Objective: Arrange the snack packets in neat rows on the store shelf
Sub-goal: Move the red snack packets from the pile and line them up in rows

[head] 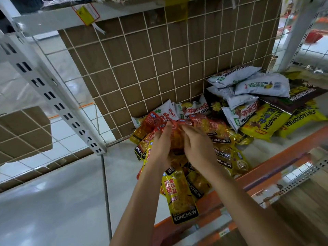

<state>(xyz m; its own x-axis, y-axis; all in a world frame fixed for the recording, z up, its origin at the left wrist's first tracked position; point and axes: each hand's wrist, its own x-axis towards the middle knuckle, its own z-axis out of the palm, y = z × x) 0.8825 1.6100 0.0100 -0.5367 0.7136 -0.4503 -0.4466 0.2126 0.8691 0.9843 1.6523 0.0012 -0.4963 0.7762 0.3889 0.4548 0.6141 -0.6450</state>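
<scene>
Left hand [160, 146] and right hand [197, 148] curl their fingers round a bunch of snack packets [177, 139] at frame centre, over the shelf [264, 148]. Packets appear light, limp and slick: grip the flat sealed top edges, not the middles.

A white wire grid [132, 62] stands before a brown cardboard sheet [159, 55]. A white slotted post [44, 89] slants down at the left. Beyond it lies a pale, glossy floor [44, 210] reflecting soft light. A yellow price tag [86, 15] hangs above.
</scene>
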